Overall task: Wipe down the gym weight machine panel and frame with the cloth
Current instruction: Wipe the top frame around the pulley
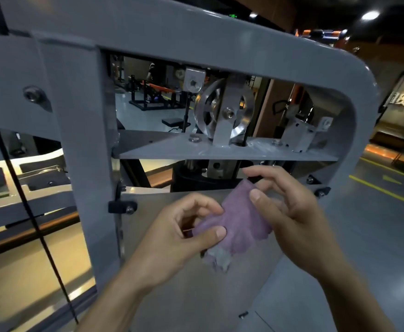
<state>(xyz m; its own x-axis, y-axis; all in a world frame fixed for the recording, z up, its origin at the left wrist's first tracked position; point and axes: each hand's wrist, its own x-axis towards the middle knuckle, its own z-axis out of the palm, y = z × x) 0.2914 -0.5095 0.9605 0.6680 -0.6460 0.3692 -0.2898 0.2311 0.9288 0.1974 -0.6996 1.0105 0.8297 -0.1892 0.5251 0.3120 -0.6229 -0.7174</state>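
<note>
A small purple cloth (240, 222) is held between both my hands in front of the machine's translucent panel (172, 283). My left hand (179, 236) pinches its lower left part between thumb and fingers. My right hand (289, 207) pinches its upper right edge with the thumb on top. A grey-white corner of the cloth hangs below. The grey frame (81, 130) of the weight machine rises on the left and arches over the top and right. The cloth hangs just off the panel; I cannot tell whether it touches.
Inside the frame a silver pulley wheel (222, 111) stands on a grey shelf plate (162, 150) above my hands. A black cable (28, 207) runs down at the left. Black panel clips (122, 207) hold the panel. Gym floor with yellow lines lies to the right.
</note>
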